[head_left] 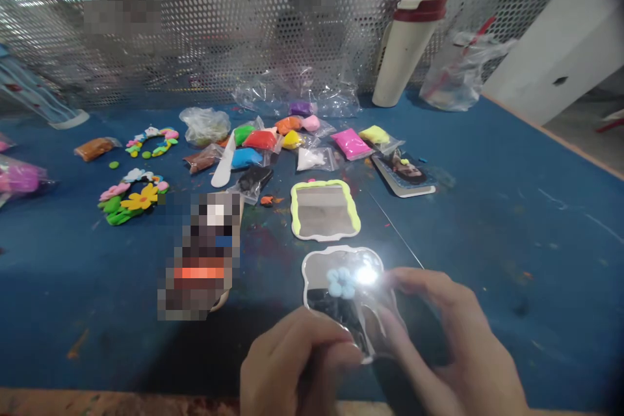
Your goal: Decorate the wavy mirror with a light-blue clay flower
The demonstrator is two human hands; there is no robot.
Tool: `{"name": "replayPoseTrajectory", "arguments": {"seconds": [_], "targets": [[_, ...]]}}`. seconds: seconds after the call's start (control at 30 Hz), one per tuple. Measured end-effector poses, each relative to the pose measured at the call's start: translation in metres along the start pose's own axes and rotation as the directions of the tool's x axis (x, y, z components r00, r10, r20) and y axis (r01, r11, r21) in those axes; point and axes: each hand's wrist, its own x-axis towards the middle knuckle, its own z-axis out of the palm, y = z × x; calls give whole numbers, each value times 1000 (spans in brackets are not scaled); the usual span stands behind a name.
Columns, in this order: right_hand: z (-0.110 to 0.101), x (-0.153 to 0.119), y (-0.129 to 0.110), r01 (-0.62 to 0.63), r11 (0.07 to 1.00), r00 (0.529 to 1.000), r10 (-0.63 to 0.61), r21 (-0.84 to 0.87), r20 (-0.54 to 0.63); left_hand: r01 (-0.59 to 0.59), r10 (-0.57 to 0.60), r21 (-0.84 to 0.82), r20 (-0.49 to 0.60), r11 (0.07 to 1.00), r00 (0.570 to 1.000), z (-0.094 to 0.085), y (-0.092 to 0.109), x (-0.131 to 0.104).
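One blue flower (341, 283) in place on front mirror (322, 302), near table's (487, 221) front edge; visible rim bare. Rear mirror (322, 205): yellow trim (355, 214) on top and sides, bottom bare, apparently unfinished. Left hand (297, 357), right hand (453, 331) close together at front mirror; grip indeterminable.

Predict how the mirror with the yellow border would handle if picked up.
The yellow-bordered mirror would likely stay stiff: its panel looks flat, with no visible sag. Its lumpy border resembles soft clay, so pressing there might dent it. The reflective face could prove slippery.
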Motion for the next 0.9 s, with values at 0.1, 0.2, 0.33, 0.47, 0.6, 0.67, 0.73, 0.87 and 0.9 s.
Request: {"name": "replayPoseTrajectory", "arguments": {"seconds": [0.1,0.2,0.33,0.47,0.6,0.67,0.73,0.87,0.9], "targets": [[1,5,1,51,998,997,-48,-45,59,16,-15,16,-21,1000,1000,-1,-1,2],[0,8,-4,77,997,993,-76,-13,85,36,-36,-9,8,999,999,-1,-1,2],[-7,10,-12,149,986,976,-159,76,149,143,-142,27,-28,989,989,-2,2,1],[-11,9,-12,225,968,945,-245,114,216,120,-120,33,-7,992,993,-4,4,1],[-12,6,-9,241,965,936,-260,107,236,110,-110,32,7,993,994,-4,3,1],[-12,4,-8,241,966,941,-257,98,221,106,-106,15,10,994,994,-4,2,0],[-11,2,-8,251,964,939,-265,92,218,97,-97,3,15,995,995,-4,2,0],[-6,0,-8,266,958,954,-277,108,115,77,-78,26,21,997,997,-3,1,1],[-4,-1,-8,266,957,961,-273,117,43,78,-78,27,19,997,997,-3,1,1]]}}
